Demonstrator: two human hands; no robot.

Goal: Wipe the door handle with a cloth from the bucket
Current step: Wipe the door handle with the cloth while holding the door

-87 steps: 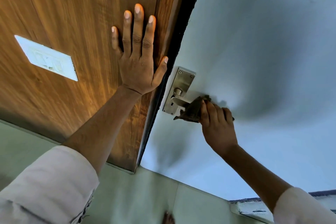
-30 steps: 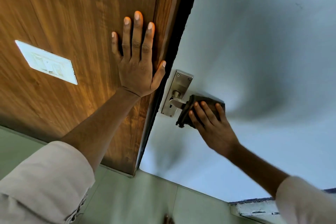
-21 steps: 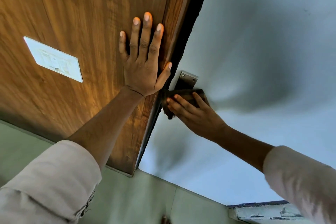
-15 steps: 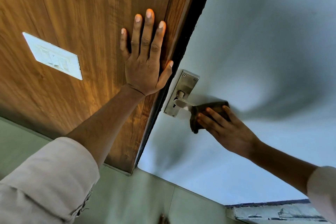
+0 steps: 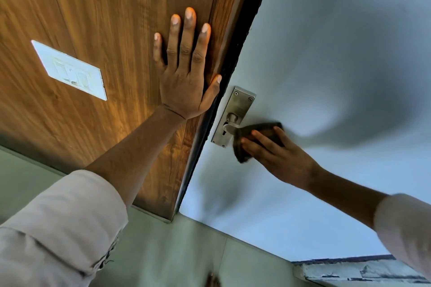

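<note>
Head view, mid-wipe. Left hand (image 5: 184, 81) lay flat w/ fingers (image 5: 190, 30) spread, gripping nothing, on the brown wood-grain wall panel (image 5: 93, 18) at upper left of frame, just beside the dark door edge. Right hand (image 5: 277, 154), centre-right, pressed a dark grey-brown folded cloth (image 5: 256, 133) over the brushed-metal lever door handle (image 5: 229, 127); its fingers (image 5: 263, 140) were extended across the cloth, pinning it to the lever rather than clenched. Only the lever's root showed, next to the rectangular steel backplate (image 5: 235, 112) screwed to the pale grey door (image 5: 326, 53); the rest lay under the cloth. A white rectangular switch plate (image 5: 70, 70) sat at mid-left. The bucket was out of frame.

Step in hand, prob.: wiping along the lever. Next move would likely call for keeping cloth pressure while drawing it to the lever tip, then passing over the backplate & underside, w/ the left hand as brace.
</note>
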